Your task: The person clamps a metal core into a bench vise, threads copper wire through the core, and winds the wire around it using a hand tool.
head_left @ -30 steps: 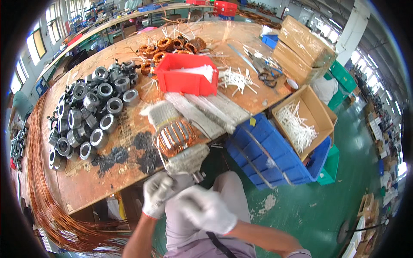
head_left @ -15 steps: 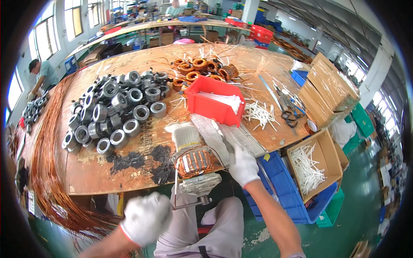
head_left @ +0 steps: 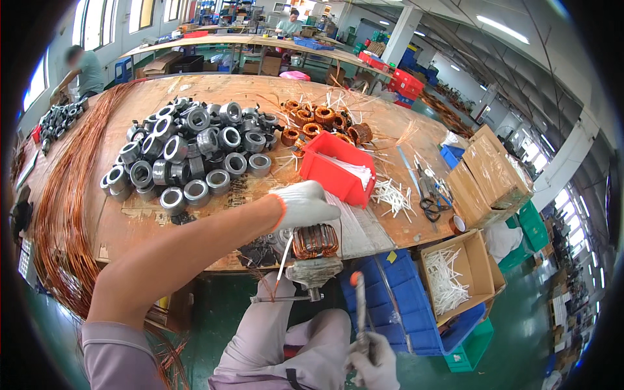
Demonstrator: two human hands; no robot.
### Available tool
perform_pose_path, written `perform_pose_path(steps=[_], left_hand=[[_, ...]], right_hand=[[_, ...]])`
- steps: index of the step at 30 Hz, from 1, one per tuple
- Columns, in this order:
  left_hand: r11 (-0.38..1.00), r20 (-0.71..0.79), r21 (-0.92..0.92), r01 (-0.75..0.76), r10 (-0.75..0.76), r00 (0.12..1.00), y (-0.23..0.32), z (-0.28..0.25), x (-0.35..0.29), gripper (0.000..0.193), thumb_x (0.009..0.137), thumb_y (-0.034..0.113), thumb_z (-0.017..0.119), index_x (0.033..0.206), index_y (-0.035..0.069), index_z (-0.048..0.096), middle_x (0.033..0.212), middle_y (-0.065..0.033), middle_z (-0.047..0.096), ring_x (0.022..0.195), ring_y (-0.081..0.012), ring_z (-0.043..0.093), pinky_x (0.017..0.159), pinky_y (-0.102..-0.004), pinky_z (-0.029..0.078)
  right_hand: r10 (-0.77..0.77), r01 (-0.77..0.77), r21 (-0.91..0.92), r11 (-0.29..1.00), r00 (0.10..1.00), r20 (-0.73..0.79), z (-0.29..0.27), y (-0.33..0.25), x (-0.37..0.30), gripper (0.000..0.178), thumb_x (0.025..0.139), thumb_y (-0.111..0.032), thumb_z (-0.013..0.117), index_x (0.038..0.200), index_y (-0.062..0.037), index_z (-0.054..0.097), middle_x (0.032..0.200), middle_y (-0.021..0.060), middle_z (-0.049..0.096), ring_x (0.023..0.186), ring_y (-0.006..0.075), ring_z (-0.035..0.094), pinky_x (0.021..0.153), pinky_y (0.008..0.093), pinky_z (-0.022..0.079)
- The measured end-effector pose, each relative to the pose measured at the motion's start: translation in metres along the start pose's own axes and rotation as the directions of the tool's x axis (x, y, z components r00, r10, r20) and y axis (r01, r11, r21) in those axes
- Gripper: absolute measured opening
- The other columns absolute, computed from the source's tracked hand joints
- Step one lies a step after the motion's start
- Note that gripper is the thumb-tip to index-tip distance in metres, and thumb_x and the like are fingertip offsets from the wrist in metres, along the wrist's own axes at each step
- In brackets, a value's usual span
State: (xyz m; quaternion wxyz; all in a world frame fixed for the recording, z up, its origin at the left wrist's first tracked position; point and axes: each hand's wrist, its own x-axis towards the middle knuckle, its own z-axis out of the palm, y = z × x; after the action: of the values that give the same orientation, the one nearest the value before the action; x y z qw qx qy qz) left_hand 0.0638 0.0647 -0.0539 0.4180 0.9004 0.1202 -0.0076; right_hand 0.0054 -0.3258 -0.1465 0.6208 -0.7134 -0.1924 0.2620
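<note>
A copper-wound ring coil (head_left: 314, 242) sits on a clamp fixture (head_left: 314, 272) at the table's front edge, with a white sleeve (head_left: 284, 260) slanting down beside it. Over the coil's top is my left hand (head_left: 304, 205), in a white glove, its fingers curled; what they pinch, if anything, is hidden. Low by my right thigh, my gloved right hand (head_left: 375, 365) grips a metal tool with an orange tip (head_left: 358, 302), which points upward. The red bin (head_left: 335, 170) behind the coil holds white strips.
Grey rings (head_left: 196, 190) are heaped at left, wound copper coils (head_left: 325, 116) at the back. Long copper wires (head_left: 62, 214) hang over the left edge. Scissors (head_left: 430, 209) and white tubes (head_left: 392, 197) lie right, above a blue crate (head_left: 377, 292) and carton (head_left: 478, 266). Other people work farther back.
My left hand has risen from beside my lap to the coil. My right hand has left the tabletop, dropped toward my thigh and now holds the orange-tipped tool. The view has shifted.
</note>
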Motion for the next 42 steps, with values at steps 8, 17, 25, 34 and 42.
perform_pose_path(steps=[8,17,25,34,42], left_hand=[[0.724,-0.212,-0.690,0.001,-0.203,0.956,0.050,-0.040,0.003,0.025,0.094,0.025,0.063,0.090,0.001,0.068,0.066,-0.0001,0.047,0.052,-0.0104,0.046,0.046,-0.0277,0.033],[0.545,-0.266,-0.837,-0.040,-0.341,0.902,-0.014,-0.016,0.033,0.025,0.099,0.025,0.062,0.085,0.004,0.062,0.060,0.0065,0.040,0.046,-0.0050,0.033,0.043,-0.0263,0.026],[0.247,0.076,-0.964,0.102,-0.115,0.991,-0.020,0.015,0.095,0.028,0.102,0.029,0.062,0.088,0.005,0.060,0.061,0.0088,0.034,0.047,-0.0047,0.028,0.044,-0.0252,0.023],[0.980,0.002,0.097,-0.175,0.176,0.984,0.078,-0.058,0.144,0.033,0.080,0.027,0.069,0.090,-0.004,0.071,0.070,-0.0120,0.065,0.056,-0.0232,0.062,0.051,-0.0389,0.050],[0.652,0.041,0.705,-0.278,0.354,0.934,0.201,-0.068,0.160,0.031,0.072,0.019,0.060,0.093,-0.004,0.069,0.089,-0.0216,0.068,0.076,-0.0316,0.063,0.064,-0.0490,0.049]], right_hand=[[-0.083,0.096,-0.224,0.970,0.994,0.067,0.024,0.016,-0.016,0.053,0.089,-0.005,0.077,0.136,-0.0019,0.053,0.111,0.0076,0.066,0.098,0.0137,0.064,0.086,0.0299,0.054],[-0.120,0.135,-0.146,0.980,0.987,0.107,0.048,-0.009,0.045,0.041,0.100,-0.008,0.062,0.139,0.0030,0.054,0.120,0.0116,0.064,0.105,0.0172,0.064,0.093,0.0300,0.053],[0.048,-0.050,0.032,0.998,0.997,0.057,0.089,-0.061,0.107,0.040,0.103,-0.008,0.061,0.137,0.0040,0.044,0.094,0.0101,0.067,0.065,0.0121,0.064,0.051,0.0253,0.051],[-0.075,0.158,-0.475,0.866,0.979,0.190,0.057,-0.092,0.086,0.039,0.098,-0.010,0.066,0.132,0.0027,0.052,0.112,0.0258,0.070,0.104,0.0372,0.072,0.087,0.0428,0.056],[0.269,-0.166,-0.474,0.864,0.951,0.156,-0.020,0.022,-0.092,0.034,0.099,-0.014,0.065,0.129,-0.0001,0.059,0.093,0.0279,0.070,0.086,0.0477,0.071,0.072,0.0484,0.057]])
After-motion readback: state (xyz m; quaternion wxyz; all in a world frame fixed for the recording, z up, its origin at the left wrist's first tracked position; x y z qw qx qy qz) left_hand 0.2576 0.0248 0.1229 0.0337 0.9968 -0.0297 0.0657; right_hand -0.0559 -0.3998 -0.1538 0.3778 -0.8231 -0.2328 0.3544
